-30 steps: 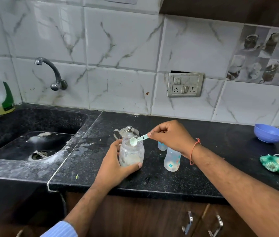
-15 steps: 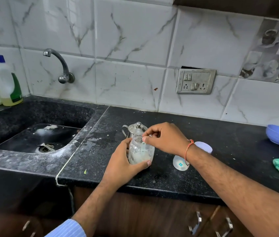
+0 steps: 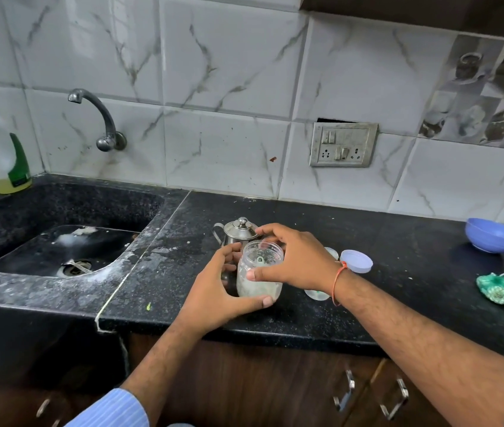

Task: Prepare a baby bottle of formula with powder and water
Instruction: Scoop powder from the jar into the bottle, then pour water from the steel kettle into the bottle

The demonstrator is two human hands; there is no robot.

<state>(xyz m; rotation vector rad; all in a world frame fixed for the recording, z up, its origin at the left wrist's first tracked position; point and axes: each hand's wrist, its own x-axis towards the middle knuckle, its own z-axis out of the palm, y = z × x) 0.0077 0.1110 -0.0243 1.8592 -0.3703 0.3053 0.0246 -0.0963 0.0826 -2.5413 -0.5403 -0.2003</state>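
Head view, counter: a clear plastic jar (image 3: 260, 274) holding white powder stands open near the front edge of the black countertop (image 3: 398, 241), a small scoop (image 3: 259, 259) resting inside.
Left hand: the left hand (image 3: 216, 291) curls around the jar's left side, thumb across the base front.
Right hand: the right hand (image 3: 294, 257) arches over the jar's mouth, thumb pressed on its front wall, fingers at the far rim.
Behind: a steel kettle (image 3: 238, 231) stands just beyond the jar.
Right: a baby bottle (image 3: 317, 294), mostly hidden by the wrist; a lilac lid (image 3: 357, 261); a blue bowl (image 3: 496, 235).
Left: sink (image 3: 59, 241), tap (image 3: 99, 118).
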